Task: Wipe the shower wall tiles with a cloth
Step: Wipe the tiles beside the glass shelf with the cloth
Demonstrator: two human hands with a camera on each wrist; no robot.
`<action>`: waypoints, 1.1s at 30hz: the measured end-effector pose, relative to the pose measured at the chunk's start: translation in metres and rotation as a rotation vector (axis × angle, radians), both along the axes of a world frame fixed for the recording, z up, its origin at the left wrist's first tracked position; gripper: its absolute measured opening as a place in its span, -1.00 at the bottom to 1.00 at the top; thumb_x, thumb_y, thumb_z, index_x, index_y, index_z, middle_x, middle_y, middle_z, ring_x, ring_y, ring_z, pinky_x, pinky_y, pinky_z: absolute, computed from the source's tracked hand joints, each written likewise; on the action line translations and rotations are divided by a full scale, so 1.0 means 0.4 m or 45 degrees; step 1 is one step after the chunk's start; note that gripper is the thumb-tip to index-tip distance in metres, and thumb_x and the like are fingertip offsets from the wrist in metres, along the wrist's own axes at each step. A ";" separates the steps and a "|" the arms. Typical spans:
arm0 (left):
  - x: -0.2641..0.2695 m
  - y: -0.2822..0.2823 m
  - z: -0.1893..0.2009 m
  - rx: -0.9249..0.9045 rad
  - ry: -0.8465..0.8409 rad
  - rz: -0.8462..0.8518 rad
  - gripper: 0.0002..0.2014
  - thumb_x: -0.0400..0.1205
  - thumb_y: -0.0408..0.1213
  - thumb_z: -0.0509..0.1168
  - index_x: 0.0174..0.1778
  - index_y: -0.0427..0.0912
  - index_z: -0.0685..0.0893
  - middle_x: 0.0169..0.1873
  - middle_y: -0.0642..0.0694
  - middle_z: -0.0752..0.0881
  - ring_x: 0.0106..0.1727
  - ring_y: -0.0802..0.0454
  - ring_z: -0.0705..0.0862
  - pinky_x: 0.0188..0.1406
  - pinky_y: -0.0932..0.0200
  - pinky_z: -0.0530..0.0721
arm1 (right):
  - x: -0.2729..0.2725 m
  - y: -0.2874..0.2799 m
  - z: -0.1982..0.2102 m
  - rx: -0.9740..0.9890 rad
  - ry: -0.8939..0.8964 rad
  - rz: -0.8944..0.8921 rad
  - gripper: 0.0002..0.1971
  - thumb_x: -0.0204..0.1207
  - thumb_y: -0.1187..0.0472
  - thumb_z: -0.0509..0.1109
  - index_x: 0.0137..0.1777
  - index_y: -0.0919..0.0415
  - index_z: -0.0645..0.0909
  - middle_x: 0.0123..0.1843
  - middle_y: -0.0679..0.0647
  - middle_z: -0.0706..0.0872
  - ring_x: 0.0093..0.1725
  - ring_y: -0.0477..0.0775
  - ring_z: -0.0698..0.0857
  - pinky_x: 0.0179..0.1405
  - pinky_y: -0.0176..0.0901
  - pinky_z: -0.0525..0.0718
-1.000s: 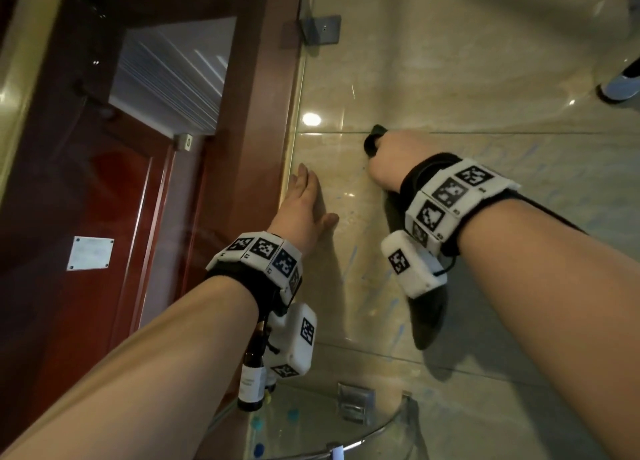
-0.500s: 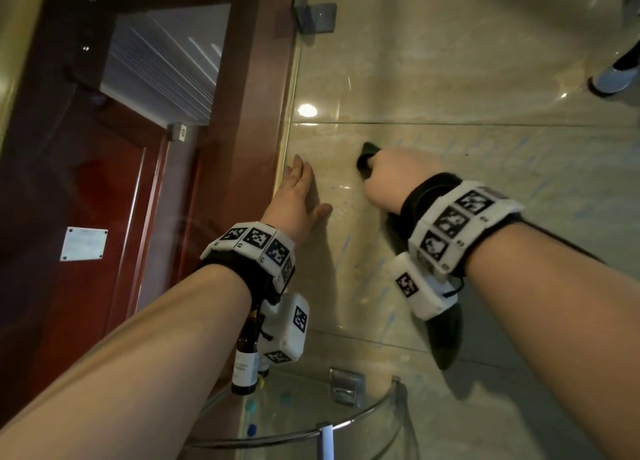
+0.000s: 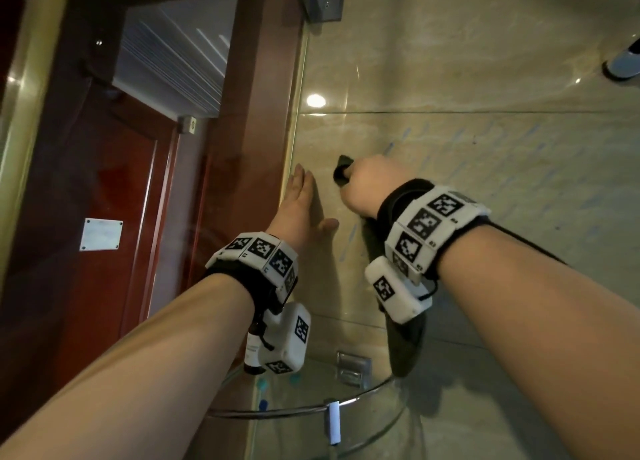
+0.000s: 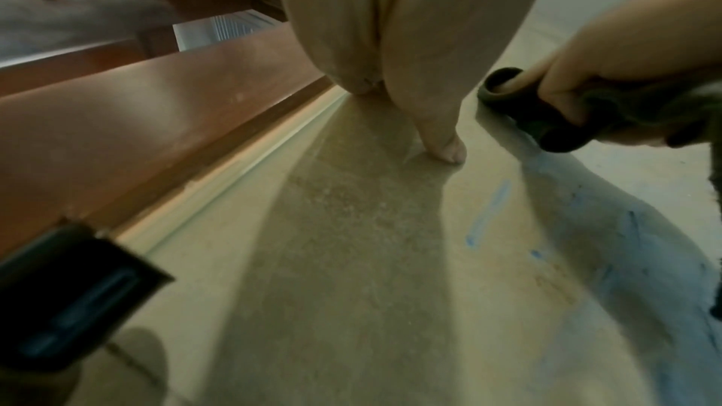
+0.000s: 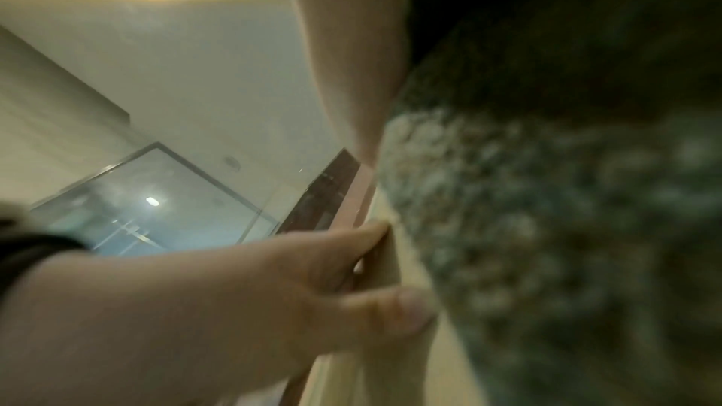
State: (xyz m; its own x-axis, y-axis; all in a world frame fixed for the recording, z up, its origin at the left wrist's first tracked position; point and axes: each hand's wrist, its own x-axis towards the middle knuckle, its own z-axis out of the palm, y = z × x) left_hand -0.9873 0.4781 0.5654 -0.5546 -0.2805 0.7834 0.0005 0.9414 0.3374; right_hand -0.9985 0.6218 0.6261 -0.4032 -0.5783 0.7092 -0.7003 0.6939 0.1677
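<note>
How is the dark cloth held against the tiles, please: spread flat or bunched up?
Bunched: the right hand grips the cloth in a wad against the wall tile, its tail hanging below the wrist.

The dark grey-green terry cloth (image 3: 403, 342) is bunched against the glossy beige marble-look wall tiles (image 3: 485, 61). Its upper end shows as a small dark fold at 12 o'clock (image 4: 508, 90), while its long loose tail hangs flat down the wall toward 6 o'clock. The tiles carry faint blue streaks (image 4: 488, 212) and a thin dark horizontal grout line (image 3: 485, 112) above the cloth.
</note>
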 end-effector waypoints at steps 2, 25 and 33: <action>-0.001 -0.004 0.001 -0.024 -0.004 -0.007 -0.12 0.64 -0.31 0.36 0.67 -0.38 -0.14 0.67 -0.28 -0.24 0.70 -0.13 -0.22 0.56 0.28 -0.21 | 0.002 -0.022 -0.039 0.132 0.045 0.005 -0.64 0.60 0.00 0.25 0.33 0.11 0.57 0.26 0.15 0.66 0.22 0.20 0.63 0.06 -0.08 0.55; 0.012 0.000 0.003 0.026 -0.060 -0.052 -0.14 0.68 -0.20 0.31 0.68 -0.31 -0.17 0.68 -0.18 -0.28 0.70 -0.05 -0.24 0.56 0.28 -0.19 | 0.016 0.075 -0.079 -0.105 -0.162 0.102 -0.66 0.48 0.17 0.22 0.19 0.13 0.70 -0.07 0.15 0.71 -0.06 0.19 0.66 -0.08 -0.12 0.63; 0.001 -0.010 -0.004 0.010 0.073 -0.114 -0.35 0.74 -0.40 0.16 0.68 -0.32 -0.05 0.69 -0.23 -0.20 0.70 -0.09 -0.18 0.40 0.49 -0.24 | -0.003 0.086 -0.111 0.017 -0.040 -0.051 -0.45 0.62 0.18 0.06 0.62 -0.08 0.17 -0.06 0.10 0.43 -0.16 0.12 0.47 -0.21 -0.08 0.44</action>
